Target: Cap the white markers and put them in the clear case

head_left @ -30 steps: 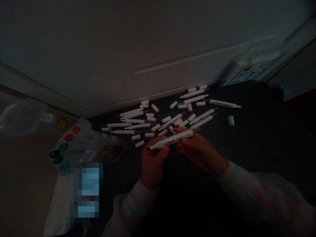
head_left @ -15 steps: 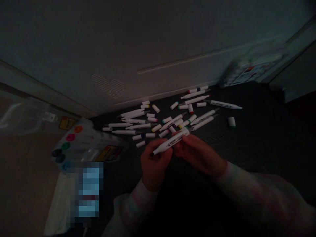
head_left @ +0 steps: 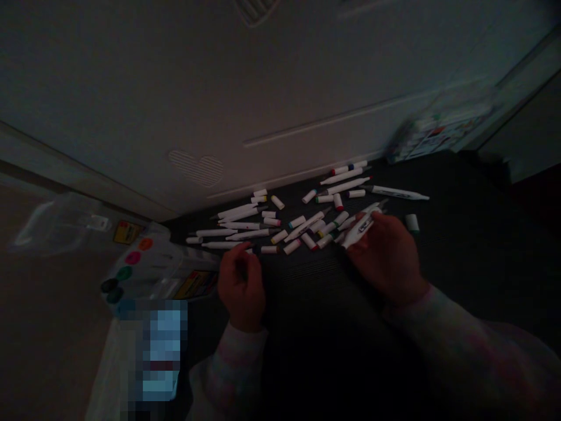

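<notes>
My right hand (head_left: 390,254) is closed around a white marker (head_left: 360,228), whose pale end points down to the left. Beyond that hand lie uncapped white markers and loose caps on the dark desktop. My left hand (head_left: 242,289) is at the left of the pile, thumb and index finger curled together at a white marker cap (head_left: 249,251), mostly hidden by the fingers. A brown-ended cap (head_left: 269,249) lies just right of those fingertips. Just above them is a white marker (head_left: 219,245). A green-edged cap (head_left: 412,223) stands apart at the right.
A clear marker case (head_left: 149,263) with several coloured caps showing stands at left, its lid (head_left: 56,222) beside it. In front is a lit, blurred-out screen (head_left: 162,351). Another marker pack (head_left: 442,134) leans at the back right against the pale panel (head_left: 307,88).
My hands have moved apart. The left has let go of the marker and gone left to the caps; the right has carried the marker to the right. The view has tilted slightly.
</notes>
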A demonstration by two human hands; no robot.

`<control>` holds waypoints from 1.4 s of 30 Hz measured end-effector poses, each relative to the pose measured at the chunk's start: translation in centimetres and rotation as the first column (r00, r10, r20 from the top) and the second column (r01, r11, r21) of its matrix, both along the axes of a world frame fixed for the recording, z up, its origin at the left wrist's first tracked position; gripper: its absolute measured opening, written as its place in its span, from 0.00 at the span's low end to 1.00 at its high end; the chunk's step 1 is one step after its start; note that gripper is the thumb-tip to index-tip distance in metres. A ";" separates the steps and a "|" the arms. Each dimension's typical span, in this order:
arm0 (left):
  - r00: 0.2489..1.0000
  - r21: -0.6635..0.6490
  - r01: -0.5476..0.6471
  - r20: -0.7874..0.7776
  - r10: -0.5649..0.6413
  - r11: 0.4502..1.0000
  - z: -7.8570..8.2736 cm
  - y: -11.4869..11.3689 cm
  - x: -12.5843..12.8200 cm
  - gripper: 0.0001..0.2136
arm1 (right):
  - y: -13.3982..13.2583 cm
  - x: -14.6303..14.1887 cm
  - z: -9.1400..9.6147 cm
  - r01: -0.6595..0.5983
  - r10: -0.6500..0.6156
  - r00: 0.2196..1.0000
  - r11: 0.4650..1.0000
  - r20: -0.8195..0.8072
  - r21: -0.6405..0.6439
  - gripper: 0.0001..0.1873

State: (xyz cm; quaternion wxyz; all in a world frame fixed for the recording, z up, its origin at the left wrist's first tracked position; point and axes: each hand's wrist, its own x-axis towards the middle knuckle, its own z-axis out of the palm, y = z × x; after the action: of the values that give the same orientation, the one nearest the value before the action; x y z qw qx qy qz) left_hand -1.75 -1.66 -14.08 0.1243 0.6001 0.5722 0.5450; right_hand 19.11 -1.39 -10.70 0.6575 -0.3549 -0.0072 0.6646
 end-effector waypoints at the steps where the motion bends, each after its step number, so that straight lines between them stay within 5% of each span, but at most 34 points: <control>1: 0.999 0.017 -0.022 -0.027 0.023 1.000 -0.1 0.2 -0.3 0.09 | 0.1 0.3 0.1 0.026 -0.026 1.000 1.000 0.009 0.002 0.13; 9: 0.973 0.031 -0.055 -0.222 0.061 0.998 -0.2 0.8 -1.1 0.12 | 1.0 1.1 -0.2 0.129 -0.128 0.990 0.992 0.054 -0.018 0.13; 17: 0.820 -0.053 0.026 -0.570 -0.052 0.998 -0.1 1.3 -0.8 0.12 | 1.3 2.1 -0.7 0.183 -0.184 0.981 0.983 0.067 0.017 0.11; 26: 0.761 -0.069 0.062 -0.642 -0.092 0.996 -0.2 1.1 -0.4 0.12 | 1.4 2.7 -1.0 0.194 -0.195 0.977 0.981 0.083 0.014 0.13; 32: 0.739 -0.042 0.110 -0.665 -0.110 0.993 0.0 0.8 0.0 0.10 | 1.5 1.7 -1.3 0.093 -0.097 0.988 0.995 0.122 0.039 0.13; 42: 0.758 -0.018 0.128 -0.643 -0.110 0.992 0.0 0.8 0.1 0.09 | 1.6 2.1 -1.5 0.084 -0.089 0.989 0.995 0.114 0.051 0.13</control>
State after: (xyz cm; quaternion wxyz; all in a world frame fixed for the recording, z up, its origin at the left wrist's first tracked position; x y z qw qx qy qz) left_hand -1.69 -0.83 -14.06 -0.0525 0.7870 0.5335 0.3054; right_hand 21.23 0.20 -12.18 0.6922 -0.3775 -0.0454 0.6134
